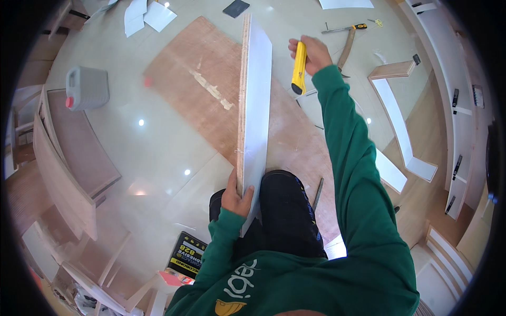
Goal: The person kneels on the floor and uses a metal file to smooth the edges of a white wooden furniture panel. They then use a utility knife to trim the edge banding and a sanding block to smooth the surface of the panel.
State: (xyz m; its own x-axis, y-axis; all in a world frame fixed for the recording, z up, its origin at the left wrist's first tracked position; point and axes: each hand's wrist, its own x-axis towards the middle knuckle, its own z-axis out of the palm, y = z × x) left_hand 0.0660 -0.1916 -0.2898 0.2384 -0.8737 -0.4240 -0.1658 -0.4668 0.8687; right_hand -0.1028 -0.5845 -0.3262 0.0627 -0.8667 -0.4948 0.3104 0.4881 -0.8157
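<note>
My left hand [235,197] grips the near end of a long plywood board [256,100], its thumb on the white face and its fingers at the raw edge. The board stands on edge between my knees and points away from me. To its right, my right hand [314,54] is raised, closed around a yellow utility knife [299,68] held apart from the board. Whether the knife's blade is out cannot be made out. Beneath the board lies a brown plywood sheet [195,68] with a pale scuffed streak.
A hammer [345,51] and a yellow-handled saw [345,29] lie at the far right, by an angled white strip frame [395,113]. A grey jerrycan [88,88] stands left. Near my left elbow is a black-and-yellow adhesive tin [185,255]. Cabinet panels [63,174] line the left.
</note>
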